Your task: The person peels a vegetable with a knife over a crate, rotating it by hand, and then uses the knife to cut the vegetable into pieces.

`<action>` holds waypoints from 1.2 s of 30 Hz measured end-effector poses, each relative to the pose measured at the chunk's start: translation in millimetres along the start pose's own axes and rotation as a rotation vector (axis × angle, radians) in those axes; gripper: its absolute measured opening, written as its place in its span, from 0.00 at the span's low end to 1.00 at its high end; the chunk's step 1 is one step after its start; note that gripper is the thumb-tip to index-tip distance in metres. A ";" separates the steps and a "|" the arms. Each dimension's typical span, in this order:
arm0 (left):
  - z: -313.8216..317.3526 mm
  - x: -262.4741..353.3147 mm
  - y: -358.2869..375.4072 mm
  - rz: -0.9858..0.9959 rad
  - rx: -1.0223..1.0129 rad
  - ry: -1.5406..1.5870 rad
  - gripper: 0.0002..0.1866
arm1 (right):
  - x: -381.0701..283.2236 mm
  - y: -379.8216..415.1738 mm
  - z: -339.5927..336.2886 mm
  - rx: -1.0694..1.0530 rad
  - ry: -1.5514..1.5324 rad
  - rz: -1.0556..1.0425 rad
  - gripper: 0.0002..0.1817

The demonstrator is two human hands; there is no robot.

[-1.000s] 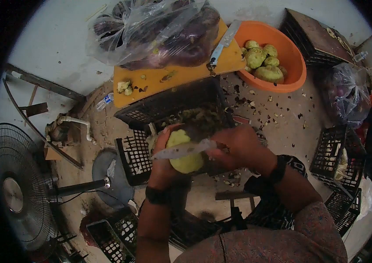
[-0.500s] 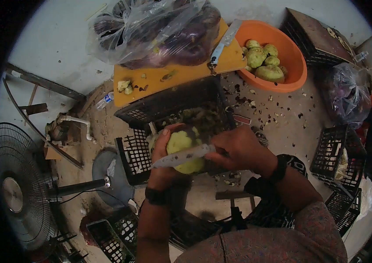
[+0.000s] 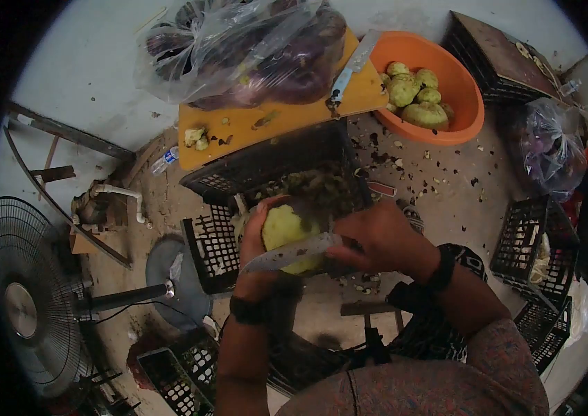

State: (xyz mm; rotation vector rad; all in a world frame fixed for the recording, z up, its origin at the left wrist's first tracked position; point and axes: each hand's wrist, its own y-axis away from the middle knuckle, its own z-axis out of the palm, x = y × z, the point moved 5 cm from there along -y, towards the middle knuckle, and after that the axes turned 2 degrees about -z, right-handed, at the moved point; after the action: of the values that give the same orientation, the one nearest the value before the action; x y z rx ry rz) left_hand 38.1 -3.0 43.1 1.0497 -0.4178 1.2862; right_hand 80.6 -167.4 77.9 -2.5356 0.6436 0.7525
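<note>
My left hand [image 3: 255,225] is wrapped around a partly peeled eggplant [image 3: 281,225], with pale green flesh bare on one side and dark skin at the top. In my right hand [image 3: 384,236] I grip a kitchen knife [image 3: 294,251], its blade pointing left across the lower part of the eggplant. Both hands are over a black plastic crate [image 3: 273,156] with dark peelings [image 3: 318,187] inside. The knife handle is mostly hidden by my fingers.
Behind the crate, a yellow board [image 3: 238,132] bears a clear bag of eggplants [image 3: 294,69] and another knife [image 3: 356,66]. An orange basin [image 3: 470,87] holds several peeled eggplants [image 3: 405,90]. A fan [image 3: 30,298] stands left; black crates [image 3: 536,243] stand right. Scraps litter the floor [image 3: 446,180].
The knife blade has turned slightly, showing more of its flat side, and the eggplant has shifted a little in my left hand. Both hands keep their hold.
</note>
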 end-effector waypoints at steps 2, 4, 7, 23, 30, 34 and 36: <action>-0.8 -0.1 0.4 -0.015 0.020 0.024 0.20 | 0.3 1.0 -0.6 0.031 -0.056 0.017 0.17; 1.0 0.1 1.1 -0.013 -0.006 0.069 0.20 | 0.7 0.9 -1.2 0.033 -0.050 0.029 0.17; -1.5 -3.4 1.3 0.013 -0.014 0.094 0.24 | 2.1 -0.1 -3.2 0.032 -0.033 0.044 0.17; -13.2 -5.6 -5.4 -0.004 -0.014 0.061 0.21 | 12.2 0.1 -3.0 0.067 0.043 0.101 0.17; -8.9 -0.7 -2.9 0.027 0.008 0.031 0.21 | 8.6 2.9 -4.1 0.035 0.083 0.034 0.17; -9.0 1.4 -4.0 0.021 0.034 0.061 0.20 | 2.9 3.2 4.7 -0.016 -0.038 0.023 0.17; -9.2 0.9 -5.0 0.018 0.044 0.071 0.20 | 1.3 2.8 5.1 0.009 -0.049 0.003 0.17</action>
State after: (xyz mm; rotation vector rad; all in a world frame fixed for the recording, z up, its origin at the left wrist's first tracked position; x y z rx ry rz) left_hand 40.4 5.3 37.2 1.0362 -0.3476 1.3501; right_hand 78.1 -167.5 72.5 -2.5012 0.6328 0.8079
